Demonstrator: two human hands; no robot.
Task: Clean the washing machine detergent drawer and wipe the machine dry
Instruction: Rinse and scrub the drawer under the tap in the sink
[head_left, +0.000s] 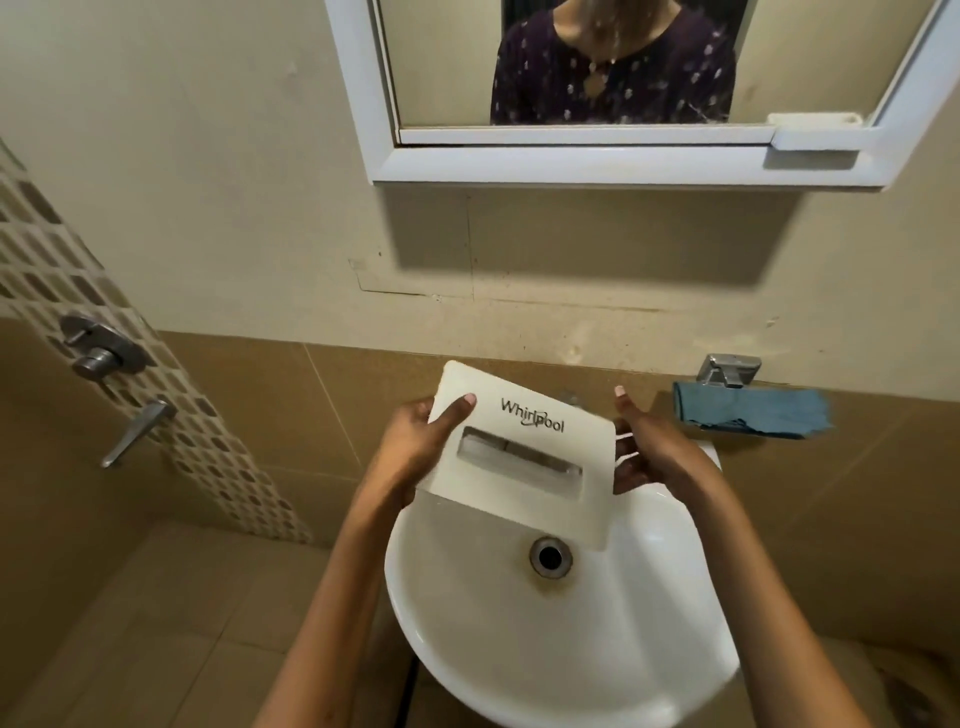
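Facing the camera, detergent drawer panel, long axis slanting down-right.

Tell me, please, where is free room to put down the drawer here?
The bowl of the sink is bare, from the drain to its near rim. The back of the sink is crowded: the drawer hangs over it, held by the left hand and the right hand at its ends. The blue cloth fills the spot at the right.
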